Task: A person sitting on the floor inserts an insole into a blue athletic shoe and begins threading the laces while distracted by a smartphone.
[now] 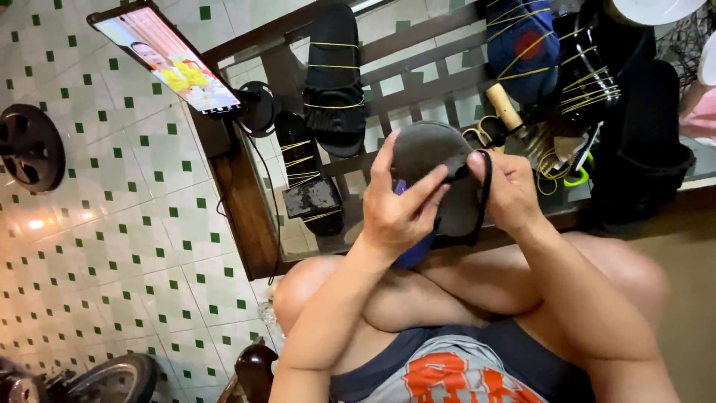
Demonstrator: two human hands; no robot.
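Observation:
A grey shoe upper or sole piece [432, 153] with a black strap is held up in front of my knees. My left hand [399, 209] grips its left side, fingers spread over the grey surface, with a blue part showing beneath the palm. My right hand [511, 190] pinches the black strap at the piece's right edge.
A glass-topped wooden table [246, 201] carries black sandals bound with yellow rubber bands [334, 75], a blue shoe [522, 45], scissors [485, 133], and a phone on a stand [168, 60]. Green-dotted white tile floor lies left. A black disc [30, 145] and a wheel [112, 377] sit there.

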